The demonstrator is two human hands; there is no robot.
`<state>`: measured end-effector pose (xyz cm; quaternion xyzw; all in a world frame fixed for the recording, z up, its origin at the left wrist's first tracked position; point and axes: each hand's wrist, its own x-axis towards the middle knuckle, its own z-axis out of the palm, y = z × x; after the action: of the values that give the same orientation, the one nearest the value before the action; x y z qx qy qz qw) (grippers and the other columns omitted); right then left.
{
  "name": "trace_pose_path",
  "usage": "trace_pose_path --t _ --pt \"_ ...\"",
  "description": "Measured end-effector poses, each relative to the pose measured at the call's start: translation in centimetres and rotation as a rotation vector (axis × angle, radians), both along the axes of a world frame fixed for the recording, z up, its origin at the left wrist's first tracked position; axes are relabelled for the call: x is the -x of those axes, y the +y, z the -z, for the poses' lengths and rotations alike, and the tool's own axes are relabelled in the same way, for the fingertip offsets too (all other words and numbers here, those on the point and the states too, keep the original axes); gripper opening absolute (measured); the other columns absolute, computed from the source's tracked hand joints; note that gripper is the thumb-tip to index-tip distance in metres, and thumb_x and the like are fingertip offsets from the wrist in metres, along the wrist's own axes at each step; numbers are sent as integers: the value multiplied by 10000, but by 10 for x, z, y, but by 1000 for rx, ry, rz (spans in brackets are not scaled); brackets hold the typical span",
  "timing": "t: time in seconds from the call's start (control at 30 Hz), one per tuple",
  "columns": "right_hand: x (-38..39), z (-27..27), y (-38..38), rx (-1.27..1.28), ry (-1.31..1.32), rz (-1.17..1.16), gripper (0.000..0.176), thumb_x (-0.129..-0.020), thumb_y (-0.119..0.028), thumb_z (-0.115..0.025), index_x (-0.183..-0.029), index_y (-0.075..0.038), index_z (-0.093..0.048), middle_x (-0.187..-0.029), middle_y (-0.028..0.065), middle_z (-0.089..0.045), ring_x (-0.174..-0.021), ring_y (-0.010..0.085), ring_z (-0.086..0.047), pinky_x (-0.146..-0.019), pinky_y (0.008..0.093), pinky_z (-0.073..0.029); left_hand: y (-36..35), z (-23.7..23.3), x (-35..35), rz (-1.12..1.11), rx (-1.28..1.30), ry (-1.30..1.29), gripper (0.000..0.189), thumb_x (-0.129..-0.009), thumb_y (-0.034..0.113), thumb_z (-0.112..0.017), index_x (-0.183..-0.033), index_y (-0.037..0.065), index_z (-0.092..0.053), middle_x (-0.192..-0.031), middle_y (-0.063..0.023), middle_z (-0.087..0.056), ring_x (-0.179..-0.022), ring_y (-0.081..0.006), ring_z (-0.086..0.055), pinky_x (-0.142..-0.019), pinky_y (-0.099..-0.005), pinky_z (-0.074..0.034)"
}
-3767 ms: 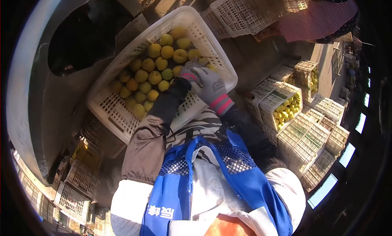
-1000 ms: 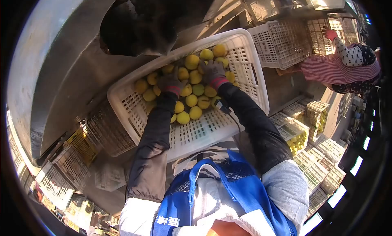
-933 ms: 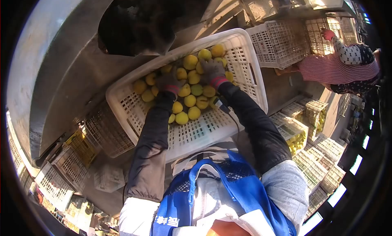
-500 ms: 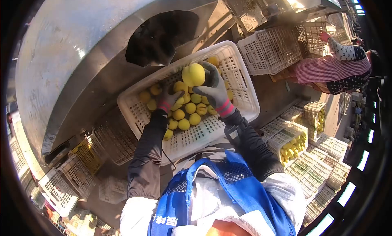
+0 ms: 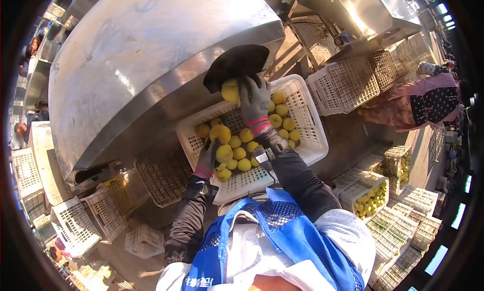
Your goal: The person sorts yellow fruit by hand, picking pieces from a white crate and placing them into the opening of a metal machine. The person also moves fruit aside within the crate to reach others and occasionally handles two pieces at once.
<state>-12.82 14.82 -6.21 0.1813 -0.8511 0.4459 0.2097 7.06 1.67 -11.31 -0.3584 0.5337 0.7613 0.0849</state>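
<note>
Both my hands wear grey gloves with pink cuffs. My right hand [image 5: 256, 100] is closed on a large yellow fruit [image 5: 230, 91] at the dark opening [image 5: 237, 64] of the metal machine. Lower left, my left hand [image 5: 205, 159] curls against a yellow fruit [image 5: 224, 153] over the crate's left part; another fruit [image 5: 220, 134] sits by its fingertips. Some of the left fingers are hidden behind the fruit. Beneath both hands stands a white slotted plastic crate [image 5: 316, 124], with many round yellow fruits [image 5: 244, 164] lying loose on its floor.
The curved metal housing [image 5: 151, 54] rises on the far side of the crate. White crates [image 5: 343, 87] stand to the right, near a person in patterned clothes [image 5: 413, 102]. Fruit-filled crates [image 5: 370, 198] are stacked at lower right. More crates [image 5: 75, 225] stand at lower left.
My right hand has carried a fruit from over the crate up to the machine's opening. My left hand has closed around fruit. The view has shifted, and the other person has turned and bent.
</note>
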Motion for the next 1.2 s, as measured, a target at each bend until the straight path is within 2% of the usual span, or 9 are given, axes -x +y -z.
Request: trace_pose_path --t 0.2,0.4,0.47,0.6,0.67,0.7,0.77,1.1,1.2 --pt "-7 -6 9 101 -69 -211 439 -832 -178 -684 -1246 -44 -624 -1189 214 -610 -1080 409 -593 -930 464 -495 -7 -14 35 105 120 5 510 -981 504 -565 -1294 103 -600 -878 29 -621 -620 -51 -512 -477 -207 -374" --pt "-27 -13 10 -43 -118 -361 588 -779 -233 -770 -1286 -3 -582 -1215 230 -611 -1092 426 -609 -943 446 -509 -7 4 35 187 213 302 554 -1008 525 -508 -1367 104 -524 -1144 -28 -647 -857 -109 -643 -550 -195 -483" --pt "-28 -7 8 10 -131 -333 600 -777 -240 -777 -1284 11 -578 -1210 234 -616 -1079 422 -617 -938 440 -513 -11 4 41 -33 -355 119 554 -1012 494 -516 -1411 110 -482 -1248 -49 -613 -966 -143 -656 -660 -226 -543" --pt "-17 -11 4 226 -319 -236 603 -788 -234 -775 -1293 19 -566 -1180 230 -636 -1009 404 -628 -888 440 -520 -9 -17 33 -93 -283 173 566 -1011 496 -517 -1419 106 -473 -1288 -56 -590 -1063 -150 -643 -783 -259 -557" --pt "0 -13 -1 -65 -37 -153 549 -805 -211 -740 -1284 1 -577 -1169 204 -646 -1008 395 -610 -878 471 -495 -15 -25 28 310 499 201 593 -960 546 -587 -1337 91 -541 -1179 -42 -636 -1008 -111 -647 -766 -252 -546" --pt "4 -11 -1 -65 -32 -150 549 -805 -211 -740 -1284 1 -577 -1169 204 -646 -1008 395 -610 -878 471 -495 -13 -24 31 312 500 206 593 -960 546 -587 -1337 91 -541 -1179 -42 -636 -1008 -111 -647 -766 -252 -546" --pt "12 -8 -7 -218 100 -89 487 -814 -186 -692 -1262 -24 -591 -1158 183 -650 -1061 390 -586 -905 496 -463 -11 -17 40 -87 -243 177 620 -942 569 -602 -1334 93 -545 -1152 -44 -648 -966 -115 -659 -722 -246 -548" --pt "36 -10 -30 -341 75 14 407 -803 -194 -666 -1175 -37 -619 -1084 173 -653 -1029 392 -577 -856 503 -444 -25 -5 24 93 -70 189 653 -957 556 -587 -1396 84 -487 -1298 -72 -593 -1125 -171 -623 -911 -307 -543" --pt "31 -17 -19 13 9 -64 457 -803 -216 -714 -1206 -21 -623 -1084 174 -664 -973 364 -614 -820 457 -482 -18 -9 26 189 79 772 658 -960 492 -619 -1430 75 -421 -1363 -92 -540 -1181 -211 -598 -960 -336 -531"
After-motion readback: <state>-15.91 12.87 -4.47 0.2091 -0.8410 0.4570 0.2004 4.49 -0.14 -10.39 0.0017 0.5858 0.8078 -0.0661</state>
